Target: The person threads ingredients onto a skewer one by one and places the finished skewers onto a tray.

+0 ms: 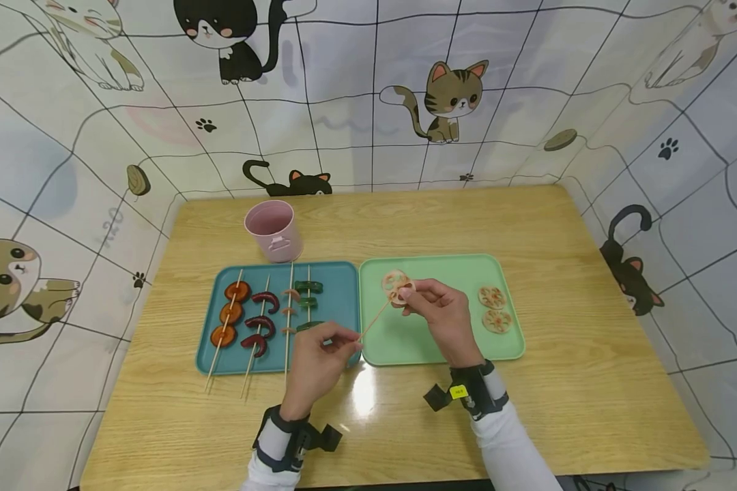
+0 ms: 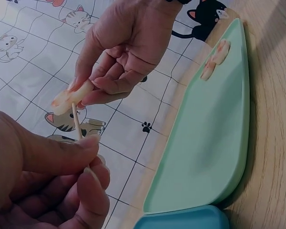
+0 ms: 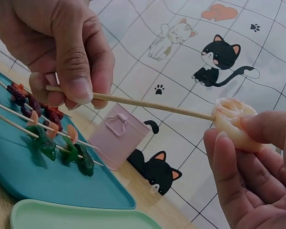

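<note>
My left hand (image 1: 319, 361) pinches a thin wooden skewer (image 3: 152, 106) between thumb and fingers near one end. At its other end, my right hand (image 1: 442, 314) pinches a pale lotus root slice (image 3: 234, 126) with round holes, and the skewer's tip meets it. A second lotus root round (image 1: 396, 278) overlaps the held one in the head view. Both hands are raised over the inner edges of two trays. Two more lotus root slices (image 1: 496, 321) lie at the right of the green tray (image 1: 430, 354).
A blue tray (image 1: 338, 273) at left carries several loaded skewers: browned round slices (image 1: 231, 314), dark red curled pieces (image 1: 259, 322), pinkish-orange pieces (image 1: 289, 311) and green pieces (image 1: 309, 287). Behind it stands a pink bucket (image 1: 276, 235). A cat-print curtain (image 1: 344, 123) surrounds the wooden table (image 1: 589, 382).
</note>
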{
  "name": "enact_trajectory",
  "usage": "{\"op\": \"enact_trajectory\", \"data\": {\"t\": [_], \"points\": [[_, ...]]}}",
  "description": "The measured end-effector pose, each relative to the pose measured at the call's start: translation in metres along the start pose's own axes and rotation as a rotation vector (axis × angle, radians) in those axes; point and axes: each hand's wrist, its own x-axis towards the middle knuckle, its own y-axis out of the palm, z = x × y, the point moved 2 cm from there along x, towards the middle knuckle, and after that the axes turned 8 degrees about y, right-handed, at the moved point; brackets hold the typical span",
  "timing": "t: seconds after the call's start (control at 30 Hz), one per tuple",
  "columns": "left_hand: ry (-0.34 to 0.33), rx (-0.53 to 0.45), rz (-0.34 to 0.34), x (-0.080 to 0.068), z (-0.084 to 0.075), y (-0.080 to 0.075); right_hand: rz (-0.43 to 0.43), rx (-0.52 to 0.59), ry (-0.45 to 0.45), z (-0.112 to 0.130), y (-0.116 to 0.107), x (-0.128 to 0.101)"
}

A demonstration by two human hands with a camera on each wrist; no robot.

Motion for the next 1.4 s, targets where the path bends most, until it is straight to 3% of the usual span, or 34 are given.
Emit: {"op": "enact_trajectory", "data": {"t": [0.3,0.53,0.8,1.0,1.4], "points": [[0.033,-0.018,-0.057,0.000,0.000,0.002,-0.030,0.026,0.034,0.001,0.004,-0.003],[0.031,-0.022,-0.054,0.000,0.003,0.003,-0.038,-0.004,0.050,-0.005,0.002,-0.004],[-0.107,-0.027,-0.006,0.003,0.004,0.005,0.005,-0.015,0.018,-0.007,0.004,-0.006],[-0.219,-0.113,0.015,0.004,0.004,0.007,0.044,-0.018,-0.014,-0.008,0.006,-0.008],[-0.282,-0.208,-0.044,0.003,0.004,0.017,-0.005,0.009,-0.052,-0.008,0.009,-0.009]]}}
